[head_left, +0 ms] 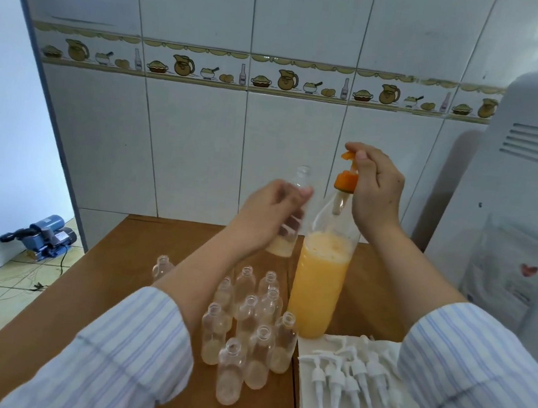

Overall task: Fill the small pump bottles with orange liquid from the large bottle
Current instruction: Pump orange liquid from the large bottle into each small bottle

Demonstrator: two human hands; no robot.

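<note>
The large clear bottle (317, 292) stands upright on the wooden table (99, 273), more than half full of orange liquid. An orange pump head (346, 179) sits on its neck. My right hand (374, 188) grips that pump head from the right, with a finger on its top. My left hand (271, 217) holds a small clear bottle (286, 234) raised just left of the large bottle's neck, with a little pale orange liquid at its bottom. Several small open bottles (247, 328) cluster on the table below, some with a little pale liquid in them.
Several white pump tops (348, 376) lie on a white cloth (312, 403) at the front right. A white appliance (518, 206) stands at the right edge. The tiled wall is close behind the table. A blue pump (47, 236) sits on the floor at left.
</note>
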